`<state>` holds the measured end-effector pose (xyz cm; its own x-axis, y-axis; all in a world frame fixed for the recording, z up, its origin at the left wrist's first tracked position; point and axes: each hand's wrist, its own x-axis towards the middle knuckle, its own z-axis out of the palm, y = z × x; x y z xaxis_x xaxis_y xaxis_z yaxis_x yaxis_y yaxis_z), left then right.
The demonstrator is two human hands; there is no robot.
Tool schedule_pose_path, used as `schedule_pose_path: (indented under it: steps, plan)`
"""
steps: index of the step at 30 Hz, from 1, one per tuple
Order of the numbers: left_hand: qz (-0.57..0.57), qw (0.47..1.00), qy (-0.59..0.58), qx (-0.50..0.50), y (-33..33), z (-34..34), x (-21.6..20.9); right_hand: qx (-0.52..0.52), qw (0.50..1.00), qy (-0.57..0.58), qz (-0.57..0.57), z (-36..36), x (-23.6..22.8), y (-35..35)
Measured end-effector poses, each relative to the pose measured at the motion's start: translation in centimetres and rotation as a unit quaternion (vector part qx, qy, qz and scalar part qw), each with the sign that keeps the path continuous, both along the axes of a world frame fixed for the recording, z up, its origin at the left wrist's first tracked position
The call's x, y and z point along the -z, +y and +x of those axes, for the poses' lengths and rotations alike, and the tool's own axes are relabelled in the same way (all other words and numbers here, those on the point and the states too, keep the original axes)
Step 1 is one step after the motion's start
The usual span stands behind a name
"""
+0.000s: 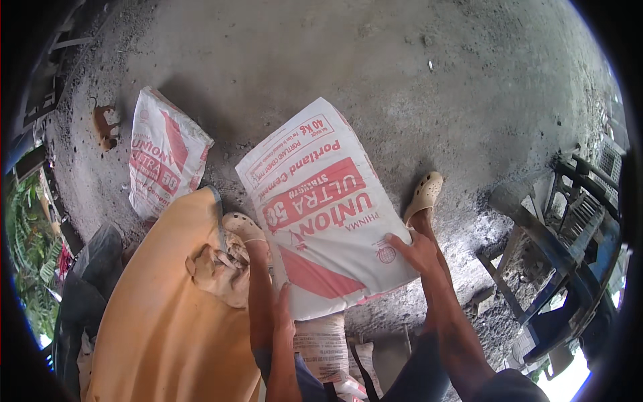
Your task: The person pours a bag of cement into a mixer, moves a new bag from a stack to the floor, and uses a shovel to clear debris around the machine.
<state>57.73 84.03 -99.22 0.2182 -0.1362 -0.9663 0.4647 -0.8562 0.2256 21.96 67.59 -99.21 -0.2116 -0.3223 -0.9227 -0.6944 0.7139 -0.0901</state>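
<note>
A full white-and-red cement bag (315,194) is tilted in front of me, between my feet, with its far end turned slightly left. My left hand (284,315) grips its near left corner, and the fingers are partly hidden under the bag. On the near right edge, my right hand (415,252) has its thumb laid over the top face while the other fingers go out of sight beneath. Whether the bag's underside touches the ground cannot be seen.
Another cement bag (167,151) stands at the far left. An orange-tan curved surface (161,295) fills the near left, with crumpled brown paper (218,275) beside it. More sacks (321,345) lie below me. Dark metal frames (569,248) stand right; a small brown animal (105,126) is far left.
</note>
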Motion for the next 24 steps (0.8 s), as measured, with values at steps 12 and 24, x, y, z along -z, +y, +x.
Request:
schedule_pose_path:
  steps: [12, 24]
  plan:
    - [-0.033, 0.983, -0.016, -0.180, -2.4, -1.6, -5.4, 0.378, 0.896, -0.164, -0.165, 2.7, -7.6, 2.8]
    - [-0.091, 0.980, -0.051, -0.168, -3.2, 0.7, -14.6, 0.350, 0.902, -0.122, -0.223, 3.9, -15.0, 3.9]
